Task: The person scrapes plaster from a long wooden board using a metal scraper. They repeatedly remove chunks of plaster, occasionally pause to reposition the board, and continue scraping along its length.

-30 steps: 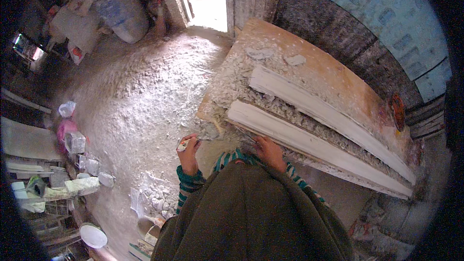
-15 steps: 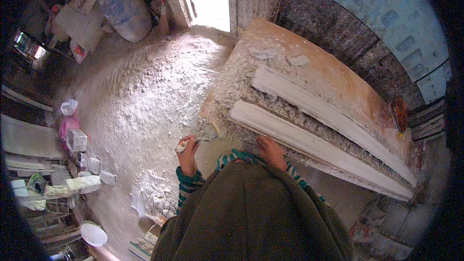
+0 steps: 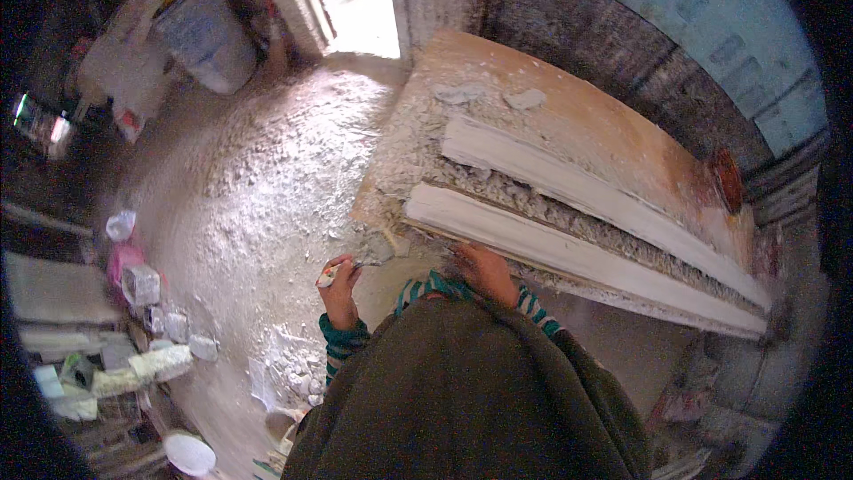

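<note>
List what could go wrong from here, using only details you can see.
1. The trowel-like tool in the left hand might slip and mark the nearer white strip.
2. The right hand, close to that strip's edge, could bump it.
3. Pale rubble on the floor might trip someone.

A single wide fisheye camera, worn on the left of the person's head, is looking steeply down over a dark garment [image 3: 453,391] filling the lower middle. The left hand [image 3: 339,293] and right hand [image 3: 486,276] are appearing fairly near, below centre; a bright doorway [image 3: 364,13] is showing farther off at the top. Straight edges are bending towards the dark, rounded rim.
</note>
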Motion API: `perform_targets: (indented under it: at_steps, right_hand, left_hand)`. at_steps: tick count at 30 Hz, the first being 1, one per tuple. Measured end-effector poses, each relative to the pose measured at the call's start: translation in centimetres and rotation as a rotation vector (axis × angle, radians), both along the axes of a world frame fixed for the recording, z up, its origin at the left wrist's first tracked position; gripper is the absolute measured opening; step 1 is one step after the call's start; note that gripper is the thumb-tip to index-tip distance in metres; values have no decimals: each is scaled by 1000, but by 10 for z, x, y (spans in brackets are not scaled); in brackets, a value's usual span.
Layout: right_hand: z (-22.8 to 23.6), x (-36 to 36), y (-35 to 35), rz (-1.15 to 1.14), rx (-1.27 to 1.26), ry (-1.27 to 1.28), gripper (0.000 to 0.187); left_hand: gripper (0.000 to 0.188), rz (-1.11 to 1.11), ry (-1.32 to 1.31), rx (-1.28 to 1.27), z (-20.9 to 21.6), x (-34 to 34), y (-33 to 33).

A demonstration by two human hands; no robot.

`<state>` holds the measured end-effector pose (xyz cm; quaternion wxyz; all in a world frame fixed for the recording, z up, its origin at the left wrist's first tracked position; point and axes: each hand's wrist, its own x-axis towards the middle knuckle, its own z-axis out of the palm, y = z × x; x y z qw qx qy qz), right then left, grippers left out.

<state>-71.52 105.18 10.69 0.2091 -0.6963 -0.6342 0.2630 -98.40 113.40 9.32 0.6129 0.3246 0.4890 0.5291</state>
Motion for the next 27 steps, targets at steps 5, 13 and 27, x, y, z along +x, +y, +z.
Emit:
perform_targets:
  at_steps: [5, 13, 27]
  right_hand:
    - [29, 27, -29, -332, 125, 170, 26]
    - [35, 71, -133, -958, 331, 199, 22]
    - [22, 90, -208, -1288, 453, 278, 25]
  left_hand:
    - [12, -30, -5, -27, 17, 36, 8]
    - [8, -673, 523, 521, 68, 114, 17]
    - [12, -1212, 274, 163, 18, 236, -26]
